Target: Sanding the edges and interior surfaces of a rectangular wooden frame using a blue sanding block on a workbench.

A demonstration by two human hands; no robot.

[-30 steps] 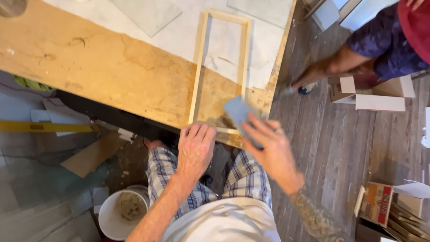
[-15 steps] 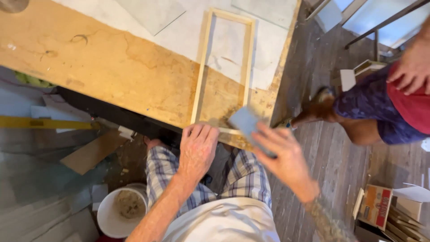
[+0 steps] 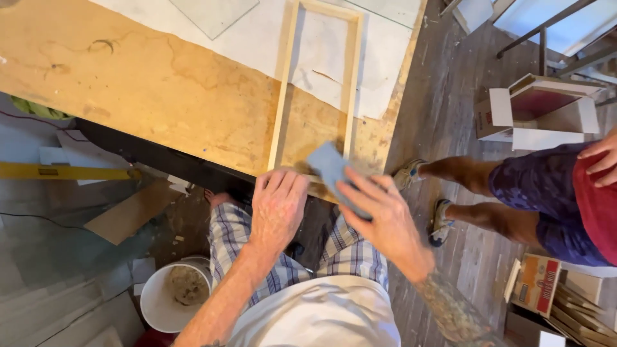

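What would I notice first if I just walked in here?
Two hands at the near edge of the plywood workbench: the left hand presses down a long pale wooden frame, and the right hand holds a grey-blue sanding pad on its corner. Another person's legs stand at right.

grey plank floor (image 3: 475,250) strewn with open cardboard boxes (image 3: 536,112). worn plywood tabletop (image 3: 141,83), white bucket (image 3: 172,297) and yellow level (image 3: 61,171) below.

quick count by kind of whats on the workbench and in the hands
wooden frame: 1
grey-blue sanding sheet, in the right hand: 1
glass panes: 2
white paper sheet: 1
left hand on the frame's near end
total: 5
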